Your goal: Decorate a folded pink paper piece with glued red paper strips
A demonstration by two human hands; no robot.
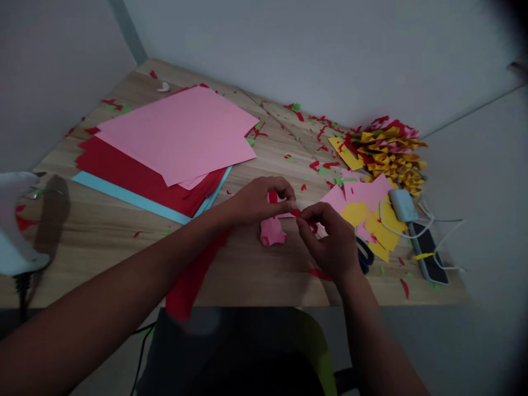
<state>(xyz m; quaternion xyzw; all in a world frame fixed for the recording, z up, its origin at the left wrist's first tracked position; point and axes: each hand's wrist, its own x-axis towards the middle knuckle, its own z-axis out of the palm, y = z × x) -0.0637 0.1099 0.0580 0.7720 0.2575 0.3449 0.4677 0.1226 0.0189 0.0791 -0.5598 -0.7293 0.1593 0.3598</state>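
My left hand (268, 201) and my right hand (328, 234) meet over the middle of the wooden table (247, 275). Fingers of both hands pinch a small red paper piece (296, 213) between them. Just below my left hand lies a pink star-shaped paper piece (272, 232). A red paper sheet (193, 278) lies under my left forearm and hangs over the table's front edge. Dark scissor handles (365, 254) show beside my right hand, partly hidden by it.
Pink sheets (181, 132) cover red sheets (119, 170) and light blue paper (132, 198) at left. Right are yellow paper pieces (383, 231), a bundle of folded paper (390, 151), a white charger (403, 205) and a phone (429, 253). Scraps lie scattered. A white device (18, 225) stands far left.
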